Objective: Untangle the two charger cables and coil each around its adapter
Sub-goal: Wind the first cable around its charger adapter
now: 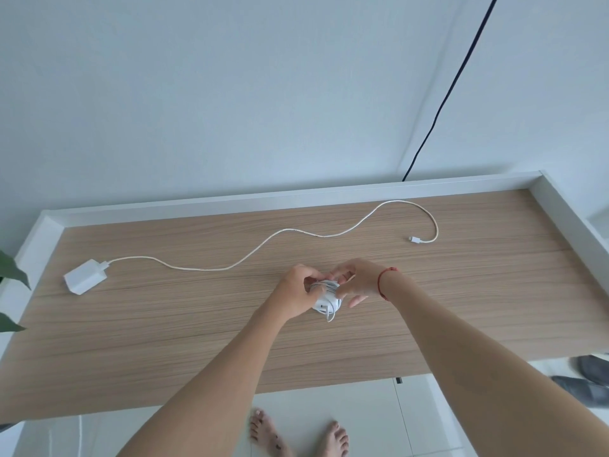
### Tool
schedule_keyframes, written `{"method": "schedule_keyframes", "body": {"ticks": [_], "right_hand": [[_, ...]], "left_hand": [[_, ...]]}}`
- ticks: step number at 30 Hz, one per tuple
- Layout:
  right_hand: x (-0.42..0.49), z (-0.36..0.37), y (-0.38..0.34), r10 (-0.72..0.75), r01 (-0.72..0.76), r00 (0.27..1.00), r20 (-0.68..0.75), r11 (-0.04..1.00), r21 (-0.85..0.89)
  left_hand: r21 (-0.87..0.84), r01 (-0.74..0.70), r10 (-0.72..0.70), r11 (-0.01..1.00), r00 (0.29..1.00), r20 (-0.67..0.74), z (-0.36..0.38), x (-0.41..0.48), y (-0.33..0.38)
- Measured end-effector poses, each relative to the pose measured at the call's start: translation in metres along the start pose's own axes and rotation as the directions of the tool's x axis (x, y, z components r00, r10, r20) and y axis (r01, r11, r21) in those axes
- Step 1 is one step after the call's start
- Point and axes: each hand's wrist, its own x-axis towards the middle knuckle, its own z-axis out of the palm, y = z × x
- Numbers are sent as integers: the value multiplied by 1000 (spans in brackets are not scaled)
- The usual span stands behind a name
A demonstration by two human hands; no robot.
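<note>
Wood table (164,324): coiled adapter (326,300) gripped between both hands.

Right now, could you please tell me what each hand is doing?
Left hand: holds the coiled charger.
Right hand: pinches the same coiled charger.

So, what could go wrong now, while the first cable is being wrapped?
A loop hangs loose under the charger held between the left hand and right hand; the coil may unwind if the grip eases. The other cable lies just beyond the hands and might get snagged.
</note>
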Motion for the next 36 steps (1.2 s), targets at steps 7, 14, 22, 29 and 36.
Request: {"method": "schedule_keyframes", "body": {"ticks": [7, 14, 22, 29, 36], "right_hand": [[0, 0, 10, -28, 31, 998, -49, 997, 76], [0, 10, 14, -70, 97, 980, -187, 985, 139], [8, 20, 20, -58, 115, 949, -310, 979, 169], [16, 34, 11, -73, 140, 910, -407, 981, 136], [15, 43, 14, -33, 166, 879, -475, 957, 240]], "left_hand": [[392, -116, 44, 913, 981, 189, -12, 13, 22], [558, -122, -46, 821, 959, 278, -16, 13, 20], [168, 84, -114, 982, 978, 177, -16, 10, 6], [33, 184, -187, 982, 974, 131, -1, -1, 5], [-148, 261, -254, 954, 965, 67, 1, 0, 3]]}}
